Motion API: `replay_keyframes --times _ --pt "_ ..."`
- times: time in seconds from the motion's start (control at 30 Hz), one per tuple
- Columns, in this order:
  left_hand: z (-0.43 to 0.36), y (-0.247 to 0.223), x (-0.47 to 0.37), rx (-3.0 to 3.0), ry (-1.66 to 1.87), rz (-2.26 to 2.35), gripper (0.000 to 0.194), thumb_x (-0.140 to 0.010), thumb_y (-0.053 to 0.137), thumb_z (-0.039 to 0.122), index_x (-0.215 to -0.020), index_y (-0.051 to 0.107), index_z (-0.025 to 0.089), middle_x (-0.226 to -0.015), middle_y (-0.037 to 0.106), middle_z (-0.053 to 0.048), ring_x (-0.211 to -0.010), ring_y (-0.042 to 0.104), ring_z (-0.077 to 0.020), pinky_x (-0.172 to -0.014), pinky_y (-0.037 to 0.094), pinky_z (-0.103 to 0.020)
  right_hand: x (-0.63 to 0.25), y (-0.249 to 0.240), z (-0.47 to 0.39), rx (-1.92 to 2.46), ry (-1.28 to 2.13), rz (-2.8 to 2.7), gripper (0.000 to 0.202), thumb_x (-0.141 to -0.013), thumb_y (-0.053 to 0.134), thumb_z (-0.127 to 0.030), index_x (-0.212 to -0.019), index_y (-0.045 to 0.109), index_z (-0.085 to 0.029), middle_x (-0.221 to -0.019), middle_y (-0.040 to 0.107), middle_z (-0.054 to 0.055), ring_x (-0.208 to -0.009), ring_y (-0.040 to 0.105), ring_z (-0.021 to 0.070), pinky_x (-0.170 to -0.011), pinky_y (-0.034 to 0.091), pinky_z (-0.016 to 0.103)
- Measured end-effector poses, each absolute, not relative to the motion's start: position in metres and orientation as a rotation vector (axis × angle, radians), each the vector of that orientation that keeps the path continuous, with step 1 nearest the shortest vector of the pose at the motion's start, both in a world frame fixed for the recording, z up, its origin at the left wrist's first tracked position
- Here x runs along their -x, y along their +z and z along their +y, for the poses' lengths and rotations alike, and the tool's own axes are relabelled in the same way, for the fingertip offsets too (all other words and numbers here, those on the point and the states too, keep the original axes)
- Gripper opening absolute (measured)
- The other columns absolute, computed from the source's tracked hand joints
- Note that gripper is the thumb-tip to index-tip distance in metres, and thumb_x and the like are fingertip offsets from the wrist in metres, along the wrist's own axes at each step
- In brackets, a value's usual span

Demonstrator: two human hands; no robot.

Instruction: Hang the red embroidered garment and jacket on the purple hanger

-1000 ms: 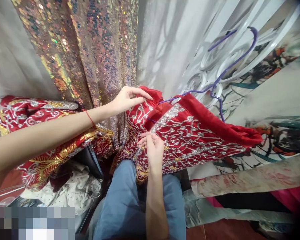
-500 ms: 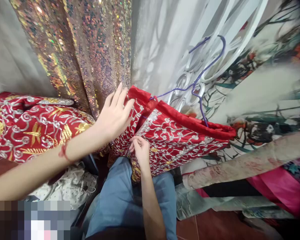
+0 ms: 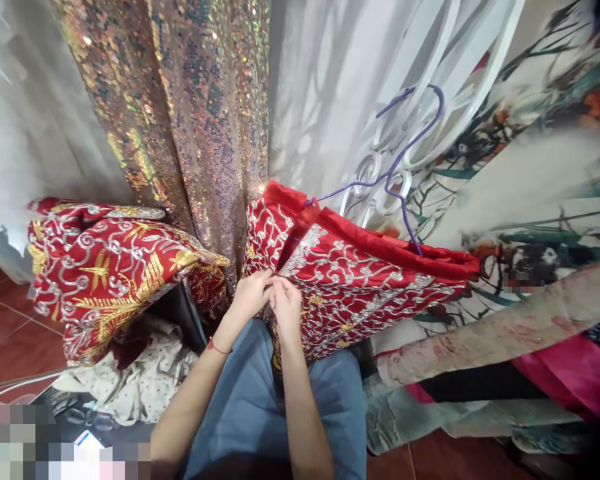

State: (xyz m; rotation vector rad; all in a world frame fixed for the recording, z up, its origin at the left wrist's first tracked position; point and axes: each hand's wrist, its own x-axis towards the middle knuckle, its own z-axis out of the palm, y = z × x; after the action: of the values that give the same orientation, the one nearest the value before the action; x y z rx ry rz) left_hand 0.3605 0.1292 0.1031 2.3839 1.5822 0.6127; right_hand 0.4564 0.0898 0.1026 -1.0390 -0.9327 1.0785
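Note:
A red garment (image 3: 360,267) with silver and gold embroidery hangs from a purple wire hanger (image 3: 395,167) in front of me. Its waistband is plain red, and an opening runs down from it. At the lower end of that opening, my left hand (image 3: 253,293) and my right hand (image 3: 286,303) meet, fingertips pinched together on the cloth edge. Any small fastener between the fingers is too small to make out. A red string circles my left wrist.
Another red embroidered piece (image 3: 115,267) lies at the left above a white dotted cloth (image 3: 150,373). Sequined fabric (image 3: 210,120) hangs behind. White curled metalwork (image 3: 460,113) backs the hanger, with fabric rolls (image 3: 505,327) at the right.
My left hand has come down from the waistband's left part, its spread fingers now closed beside my right hand. The view has shifted, showing more of the left side.

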Motion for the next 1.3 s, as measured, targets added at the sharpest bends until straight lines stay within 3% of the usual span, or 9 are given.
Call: replay_keyframes --times 0.23,0.57,0.73,0.9,1.0,1.1,1.2,1.3 --pt "0.13 0.086 -0.365 -2.282 0.752 1.568 0.025 -0.097 0.044 0.028 -0.097 0.067 0.018 -0.094 0.073 -0.008 -0.085 0.069 -0.0205 -0.068 0.04 -0.025 -0.45 0.113 0.098 1.045 1.019 -0.921 0.027 -0.086 0.053 -0.037 -0.083 0.066 -0.014 -0.049 0.039 -0.008 -0.045 0.032 0.0051 -0.047 0.026 0.021" --pt "0.119 0.094 -0.376 -2.173 0.58 1.736 0.034 -0.099 0.037 0.037 -0.109 0.065 0.02 -0.084 0.074 -0.007 -0.081 0.071 -0.0231 -0.064 0.036 -0.026 -0.449 0.181 0.12 1.01 0.779 -0.988 0.023 -0.09 0.047 -0.031 -0.086 0.064 -0.016 -0.052 0.046 -0.007 -0.046 0.04 0.0064 -0.047 0.03 0.02" --pt "0.113 0.097 -0.377 -2.145 0.536 1.811 0.037 -0.1 0.033 0.038 -0.111 0.063 0.019 -0.085 0.073 -0.009 -0.085 0.07 -0.025 -0.067 0.039 -0.028 -0.451 0.214 0.131 1.141 0.43 -1.181 0.025 -0.095 0.042 -0.03 -0.083 0.06 -0.018 -0.055 0.054 -0.004 -0.051 0.049 0.0083 -0.058 0.038 0.022" --pt "0.127 0.095 -0.369 -2.09 0.632 1.759 0.032 -0.098 0.036 0.04 -0.102 0.063 0.023 -0.084 0.071 -0.005 -0.081 0.068 -0.0216 -0.064 0.036 -0.027 -0.478 0.224 0.116 1.429 0.115 -1.604 0.025 -0.097 0.047 -0.032 -0.081 0.062 -0.019 -0.059 0.057 -0.002 -0.052 0.047 0.0093 -0.059 0.03 0.024" --pt "0.141 0.105 -0.367 -2.054 0.883 1.583 0.029 -0.094 0.046 0.045 -0.083 0.059 0.021 -0.076 0.066 -0.002 -0.07 0.061 -0.0162 -0.063 0.038 -0.026 -0.526 0.23 0.09 1.3 -0.044 -1.805 0.025 -0.097 0.049 -0.032 -0.083 0.064 -0.019 -0.067 0.062 0.0 -0.055 0.049 0.0092 -0.058 0.034 0.024" --pt "0.157 0.13 -0.371 -1.918 1.395 1.378 0.028 -0.089 0.056 0.047 -0.089 0.055 0.019 -0.082 0.062 -0.002 -0.072 0.058 -0.0134 -0.067 0.043 -0.026 -0.592 0.245 0.066 1.133 -0.405 -1.812 0.011 -0.09 0.058 -0.024 -0.086 0.066 -0.018 -0.081 0.068 0.003 -0.072 0.059 0.013 -0.068 0.045 0.026" --pt "0.181 0.165 -0.376 -1.823 1.907 1.371 0.034 -0.089 0.057 0.048 -0.103 0.054 0.017 -0.106 0.06 -0.009 -0.095 0.058 -0.0182 -0.081 0.047 -0.03 -0.661 0.259 0.053 1.211 -0.59 -1.813 0.013 -0.085 0.063 -0.032 -0.089 0.068 -0.021 -0.092 0.066 0.007 -0.091 0.061 0.0205 -0.085 0.047 0.036" --pt "0.208 0.195 -0.379 -1.828 2.093 1.427 0.039 -0.09 0.055 0.05 -0.111 0.054 0.018 -0.121 0.056 -0.013 -0.119 0.05 -0.024 -0.104 0.038 -0.039 -0.72 0.262 0.049 1.307 -0.473 -1.892 0.023 -0.084 0.065 -0.042 -0.094 0.068 -0.022 -0.106 0.064 0.009 -0.106 0.058 0.0245 -0.099 0.043 0.044"
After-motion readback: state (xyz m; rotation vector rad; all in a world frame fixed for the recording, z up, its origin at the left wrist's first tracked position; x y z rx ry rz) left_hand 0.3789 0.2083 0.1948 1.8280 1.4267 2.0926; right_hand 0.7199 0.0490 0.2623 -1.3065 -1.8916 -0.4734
